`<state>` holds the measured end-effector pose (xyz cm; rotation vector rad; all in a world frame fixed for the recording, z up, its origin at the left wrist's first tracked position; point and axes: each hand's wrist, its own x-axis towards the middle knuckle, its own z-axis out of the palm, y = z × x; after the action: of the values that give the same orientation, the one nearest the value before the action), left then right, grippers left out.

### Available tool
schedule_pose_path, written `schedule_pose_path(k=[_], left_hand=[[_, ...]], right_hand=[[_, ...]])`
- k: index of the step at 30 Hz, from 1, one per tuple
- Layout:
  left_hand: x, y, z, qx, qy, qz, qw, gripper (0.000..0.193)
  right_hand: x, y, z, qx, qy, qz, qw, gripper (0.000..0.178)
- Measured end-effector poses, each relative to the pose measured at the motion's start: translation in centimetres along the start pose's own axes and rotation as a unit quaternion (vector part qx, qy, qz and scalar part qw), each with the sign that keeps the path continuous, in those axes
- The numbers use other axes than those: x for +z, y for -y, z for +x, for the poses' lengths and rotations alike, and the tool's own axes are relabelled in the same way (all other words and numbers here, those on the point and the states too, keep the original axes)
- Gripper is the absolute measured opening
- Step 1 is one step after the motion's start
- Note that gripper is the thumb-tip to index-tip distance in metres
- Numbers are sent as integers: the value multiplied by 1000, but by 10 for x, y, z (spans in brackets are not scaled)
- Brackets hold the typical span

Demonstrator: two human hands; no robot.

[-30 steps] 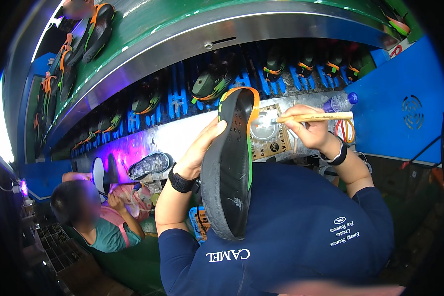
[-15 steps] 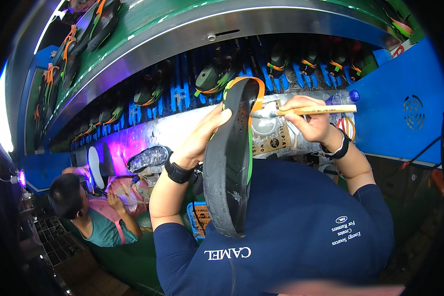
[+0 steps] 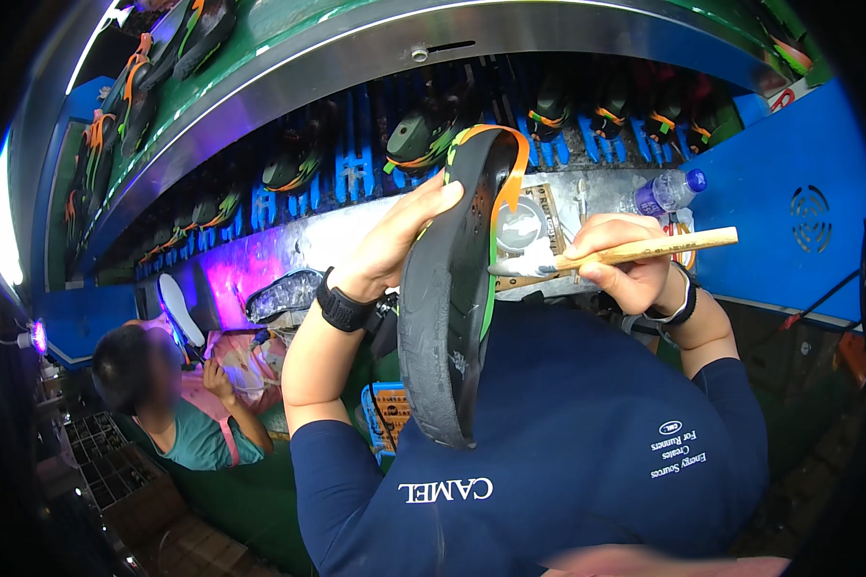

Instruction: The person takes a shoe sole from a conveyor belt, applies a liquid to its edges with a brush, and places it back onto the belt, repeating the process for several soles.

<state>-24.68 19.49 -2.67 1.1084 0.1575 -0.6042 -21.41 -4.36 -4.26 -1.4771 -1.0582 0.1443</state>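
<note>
My left hand [image 3: 409, 236] is closed on the upper part of a long black shoe [image 3: 443, 317] with a green edge and an orange strap loop at its top. The shoe stands nearly upright in front of my chest. In my right hand [image 3: 627, 262] is a paintbrush [image 3: 664, 248] with a wooden handle, gripped between thumb and fingers. Its white-coated bristles point left and meet the shoe's green edge, a little below the orange strap. Behind the brush sits a round dish [image 3: 522, 227] with whitish contents, on a piece of brown cardboard [image 3: 549, 204].
Black shoes [image 3: 421, 135] with orange and green trim rest on blue racks [image 3: 354, 163] under a metal-edged conveyor [image 3: 356, 77]. A purple-capped bottle [image 3: 656, 194] lies by a blue panel [image 3: 779, 212]. At left, a co-worker [image 3: 197, 423] holds a white sole [image 3: 180, 310]. Another sole [image 3: 284, 296] lies on the bench.
The brush in my right hand has moved down along the shoe's edge, away from the orange strap. The shoe has shifted slightly. The co-worker's head has turned.
</note>
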Motion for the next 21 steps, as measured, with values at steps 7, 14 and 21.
schedule_pose_path(k=[7,14,21], left_hand=[[-1,-8,-1,19,4,21,1000,57],[-7,-8,1,16,19,16,1000,55],[-19,-40,-9,86,36,-61,994,43]], right_hand=[[6,9,5,-29,27,47,998,11],[13,17,9,-38,57,92,993,15],[-18,12,-22,51,-245,169,953,24]])
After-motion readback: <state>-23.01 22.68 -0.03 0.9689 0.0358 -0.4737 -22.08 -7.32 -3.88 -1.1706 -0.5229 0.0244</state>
